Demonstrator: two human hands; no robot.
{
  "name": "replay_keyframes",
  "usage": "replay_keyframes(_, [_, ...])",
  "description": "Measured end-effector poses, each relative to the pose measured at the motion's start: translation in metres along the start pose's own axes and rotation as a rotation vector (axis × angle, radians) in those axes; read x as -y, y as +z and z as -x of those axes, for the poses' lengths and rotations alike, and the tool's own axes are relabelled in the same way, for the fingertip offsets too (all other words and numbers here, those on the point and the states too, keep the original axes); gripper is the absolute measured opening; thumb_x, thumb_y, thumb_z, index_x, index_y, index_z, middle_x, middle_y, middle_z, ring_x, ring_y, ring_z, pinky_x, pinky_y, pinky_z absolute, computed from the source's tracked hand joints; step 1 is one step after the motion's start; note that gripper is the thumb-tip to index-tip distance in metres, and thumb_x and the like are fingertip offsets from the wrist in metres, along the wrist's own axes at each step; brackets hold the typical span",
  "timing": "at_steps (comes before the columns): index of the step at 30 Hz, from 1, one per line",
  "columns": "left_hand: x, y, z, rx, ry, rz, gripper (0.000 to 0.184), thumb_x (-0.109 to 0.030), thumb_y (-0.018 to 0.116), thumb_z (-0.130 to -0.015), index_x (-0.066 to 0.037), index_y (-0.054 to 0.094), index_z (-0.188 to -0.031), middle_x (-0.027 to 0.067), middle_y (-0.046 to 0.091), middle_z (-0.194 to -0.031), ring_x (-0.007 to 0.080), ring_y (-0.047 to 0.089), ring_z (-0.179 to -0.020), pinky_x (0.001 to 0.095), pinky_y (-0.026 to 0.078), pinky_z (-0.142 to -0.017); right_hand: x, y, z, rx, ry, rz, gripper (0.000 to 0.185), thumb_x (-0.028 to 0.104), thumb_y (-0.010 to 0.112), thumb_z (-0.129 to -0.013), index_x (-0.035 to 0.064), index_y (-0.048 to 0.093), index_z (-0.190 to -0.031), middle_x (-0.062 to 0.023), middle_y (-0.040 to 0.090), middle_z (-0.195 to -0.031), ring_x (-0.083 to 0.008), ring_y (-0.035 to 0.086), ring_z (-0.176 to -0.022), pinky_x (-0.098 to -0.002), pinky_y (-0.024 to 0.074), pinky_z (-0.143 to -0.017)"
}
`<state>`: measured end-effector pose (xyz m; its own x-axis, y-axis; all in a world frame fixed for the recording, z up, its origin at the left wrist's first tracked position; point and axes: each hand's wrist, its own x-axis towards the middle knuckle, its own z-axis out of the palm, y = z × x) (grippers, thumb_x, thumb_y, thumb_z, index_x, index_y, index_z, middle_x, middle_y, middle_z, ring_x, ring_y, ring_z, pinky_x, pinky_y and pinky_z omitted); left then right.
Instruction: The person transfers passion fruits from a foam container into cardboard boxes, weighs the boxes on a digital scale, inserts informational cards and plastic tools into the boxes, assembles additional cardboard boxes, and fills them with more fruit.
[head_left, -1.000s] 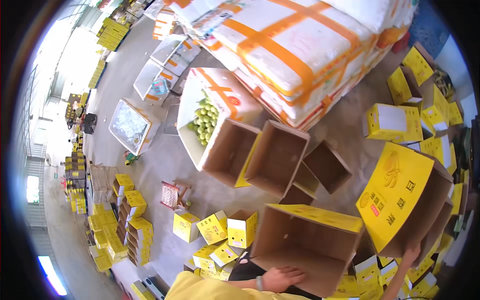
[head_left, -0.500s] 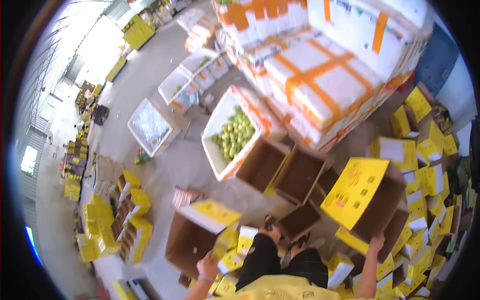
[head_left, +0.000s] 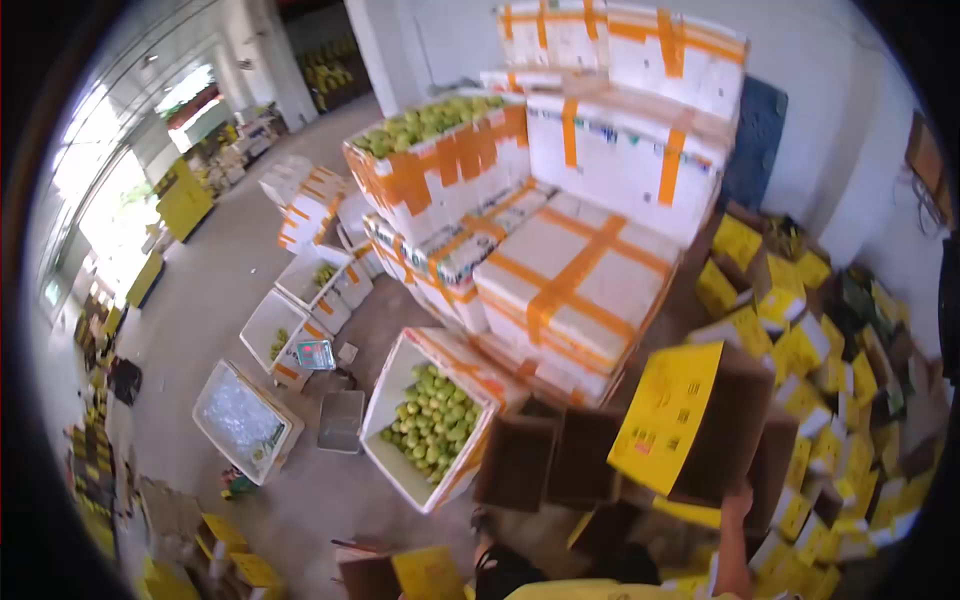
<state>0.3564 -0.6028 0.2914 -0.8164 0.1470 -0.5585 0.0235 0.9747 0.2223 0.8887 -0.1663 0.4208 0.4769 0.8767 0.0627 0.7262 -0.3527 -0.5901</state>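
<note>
My right hand point(head_left: 737, 503) is closed on the lower edge of a yellow cardboard box point(head_left: 668, 418), whose open brown inside faces right. Another brown carton panel shows just behind that hand. My left hand is out of view. At the bottom edge is part of a second yellow cardboard box point(head_left: 428, 573), cut off by the frame. Two open brown boxes point(head_left: 515, 465) stand side by side ahead of my legs. Beside them, a white foam crate point(head_left: 378, 420) holds round green fruit point(head_left: 432, 422).
Taped white foam boxes point(head_left: 575, 270) are stacked ahead, one open and full of green fruit point(head_left: 425, 125). Many yellow cartons point(head_left: 800, 395) lie heaped at right. A grey tub point(head_left: 341, 420) and a foam crate lined with clear plastic point(head_left: 240, 415) stand at left.
My view has tilted up, so the scene sits lower. My left hand and most of the box it held have left the frame. My right hand keeps its hold on the yellow box.
</note>
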Motion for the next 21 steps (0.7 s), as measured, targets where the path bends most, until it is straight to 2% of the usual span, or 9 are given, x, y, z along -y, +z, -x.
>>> replay_keyframes(2, [-0.024, -0.047, -0.062, -0.040, 0.058, -0.039, 0.038, -0.029, 0.058, -0.079, -0.009, 0.060, -0.111, 0.0171, 0.065, -0.100, 0.0316, 0.062, -0.096, 0.0393, 0.049, -0.084, 0.073, -0.012, 0.037, 0.035, 0.115, 0.066, 0.031, 0.010, 0.059, -0.073, 0.0057, 0.063, -0.103, -0.0184, 0.066, -0.091, -0.0379, 0.062, -0.089, -0.0447, 0.0489, -0.074])
replay_keyframes(4, [-0.052, -0.086, -0.087, -0.132, 0.148, -0.034, 0.030, -0.021, 0.066, -0.071, -0.005, 0.067, -0.097, 0.0163, 0.068, -0.088, 0.0298, 0.066, -0.086, 0.0394, 0.052, -0.076, 0.110, -0.018, 0.065, -0.108, -0.026, -0.029, 0.032, 0.009, 0.063, -0.072, 0.0047, 0.063, -0.103, -0.0175, 0.066, -0.089, -0.0358, 0.063, -0.088, -0.0412, 0.0486, -0.074])
replay_keyframes(6, [-0.101, -0.134, -0.092, -0.065, 0.207, -0.062, 0.032, -0.024, 0.064, -0.076, -0.008, 0.067, -0.104, 0.0130, 0.069, -0.087, 0.0264, 0.067, -0.080, 0.0376, 0.052, -0.072, 0.164, -0.026, 0.083, -0.066, -0.005, -0.011, 0.032, 0.009, 0.065, -0.072, 0.0043, 0.063, -0.103, -0.0173, 0.066, -0.088, -0.0350, 0.064, -0.088, -0.0400, 0.0484, -0.074])
replay_keyframes(8, [-0.126, -0.162, -0.110, -0.024, 0.204, -0.043, 0.031, -0.024, 0.064, -0.076, -0.007, 0.067, -0.102, 0.0134, 0.068, -0.087, 0.0275, 0.066, -0.080, 0.0386, 0.052, -0.071, 0.200, -0.025, 0.098, -0.023, -0.061, -0.103, 0.031, 0.009, 0.068, -0.071, 0.0027, 0.063, -0.100, -0.0175, 0.066, -0.088, -0.0343, 0.064, -0.088, -0.0386, 0.0481, -0.073])
replay_keyframes(11, [-0.139, -0.174, -0.137, -0.020, 0.258, -0.014, 0.030, -0.023, 0.064, -0.074, -0.007, 0.067, -0.099, 0.0151, 0.068, -0.085, 0.0307, 0.065, -0.082, 0.0406, 0.051, -0.071, 0.248, -0.024, 0.100, 0.044, -0.094, -0.047, 0.029, 0.008, 0.066, -0.071, 0.0020, 0.063, -0.099, -0.0177, 0.066, -0.087, -0.0342, 0.064, -0.088, -0.0385, 0.0482, -0.073])
replay_keyframes(13, [-0.147, -0.178, -0.142, -0.029, 0.344, -0.045, 0.030, -0.021, 0.065, -0.073, -0.008, 0.067, -0.099, 0.0164, 0.067, -0.085, 0.0320, 0.065, -0.083, 0.0406, 0.051, -0.072, 0.278, -0.020, 0.085, -0.029, -0.238, -0.108, 0.028, 0.007, 0.065, -0.070, 0.0020, 0.063, -0.097, -0.0174, 0.066, -0.085, -0.0338, 0.064, -0.087, -0.0380, 0.0482, -0.074])
replay_keyframes(16, [-0.145, -0.180, -0.153, -0.003, 0.412, -0.091, 0.030, -0.023, 0.065, -0.073, -0.009, 0.067, -0.100, 0.0162, 0.067, -0.087, 0.0330, 0.064, -0.083, 0.0415, 0.050, -0.074, 0.324, -0.021, 0.054, 0.004, -0.338, -0.082, 0.028, 0.003, 0.062, -0.071, 0.0016, 0.062, -0.099, -0.0168, 0.066, -0.087, -0.0328, 0.064, -0.087, -0.0375, 0.0481, -0.075])
replay_keyframes(19, [-0.140, -0.188, -0.148, 0.054, 0.462, -0.095, 0.030, -0.025, 0.065, -0.074, -0.010, 0.067, -0.100, 0.0166, 0.066, -0.086, 0.0346, 0.064, -0.083, 0.0429, 0.050, -0.074, 0.338, -0.014, 0.044, 0.016, -0.351, -0.110, 0.031, 0.002, 0.062, -0.073, 0.0012, 0.061, -0.104, -0.0168, 0.066, -0.094, -0.0294, 0.064, -0.091, -0.0356, 0.0474, -0.078])
replay_keyframes(21, [-0.127, -0.188, -0.149, 0.036, 0.494, -0.083, 0.029, -0.024, 0.064, -0.075, -0.010, 0.067, -0.099, 0.0169, 0.066, -0.084, 0.0353, 0.063, -0.082, 0.0431, 0.050, -0.074, 0.315, -0.004, 0.042, 0.048, -0.323, -0.185, 0.033, 0.004, 0.064, -0.076, 0.0009, 0.060, -0.109, -0.0159, 0.067, -0.096, -0.0255, 0.064, -0.093, -0.0338, 0.0467, -0.080])
